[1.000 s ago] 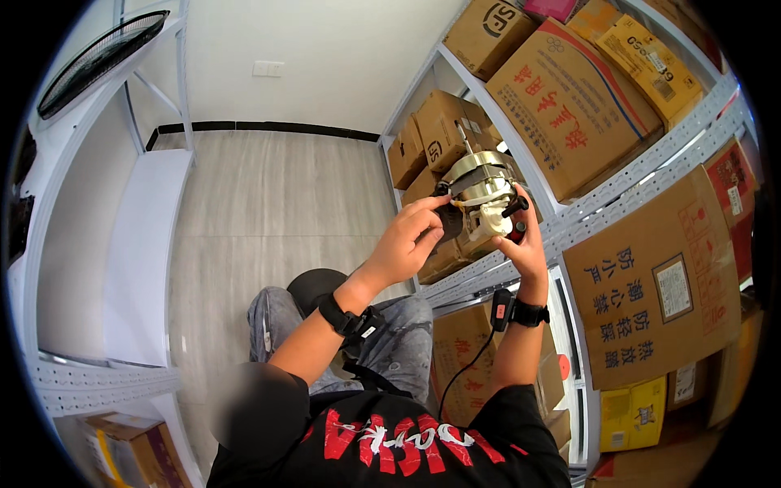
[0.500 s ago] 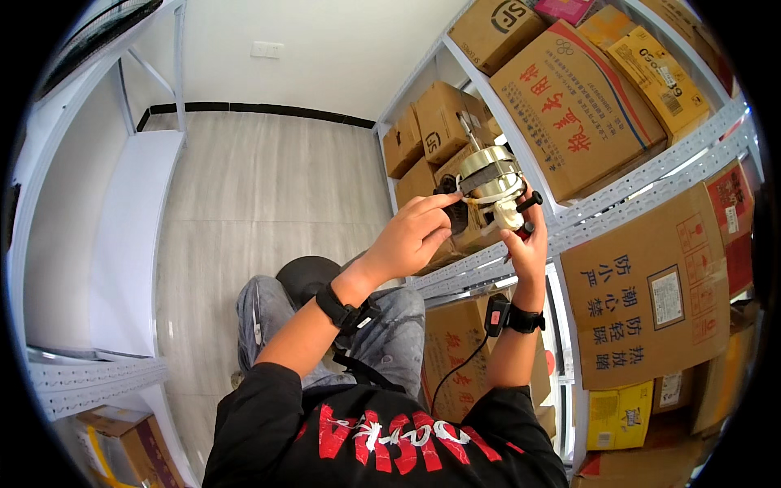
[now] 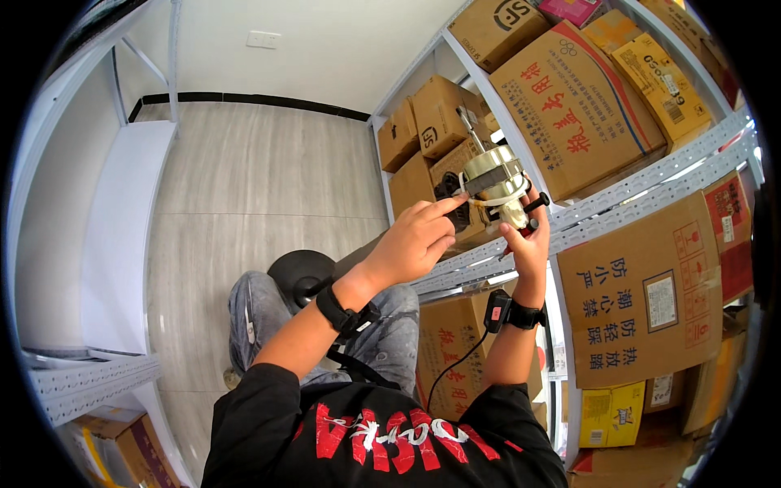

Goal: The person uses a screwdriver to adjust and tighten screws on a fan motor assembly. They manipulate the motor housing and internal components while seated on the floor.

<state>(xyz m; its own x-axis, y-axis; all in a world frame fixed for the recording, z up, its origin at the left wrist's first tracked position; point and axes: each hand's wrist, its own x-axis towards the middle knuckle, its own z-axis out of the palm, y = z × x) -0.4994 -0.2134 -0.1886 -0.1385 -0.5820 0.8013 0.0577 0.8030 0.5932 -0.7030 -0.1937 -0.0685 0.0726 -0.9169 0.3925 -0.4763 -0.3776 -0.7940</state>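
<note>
A fan motor (image 3: 493, 178) with a pale metal body, a dark band round its middle and a long thin shaft is held up in front of the right-hand shelves. My right hand (image 3: 529, 246) grips it from below and the right by its cream-coloured rear housing (image 3: 512, 214). A black knob (image 3: 538, 202) sticks out beside my fingers, and a small red-and-black piece (image 3: 530, 228) shows by my thumb; its kind is unclear. My left hand (image 3: 413, 244) points with its index finger at the motor's left side, the tip at the white cable (image 3: 480, 200). Its other fingers are loosely bent and hold nothing.
Metal shelving (image 3: 643, 183) on the right bears several cardboard boxes (image 3: 573, 106). A dark coiled or ribbed thing (image 3: 449, 186) lies behind the motor. White shelving (image 3: 122, 228) stands on the left. A round black stool seat (image 3: 301, 275) is by my knee.
The motor has tipped slightly and sits a little lower and further right. My left index fingertip has followed along its side. The grip of my right hand stays about the same.
</note>
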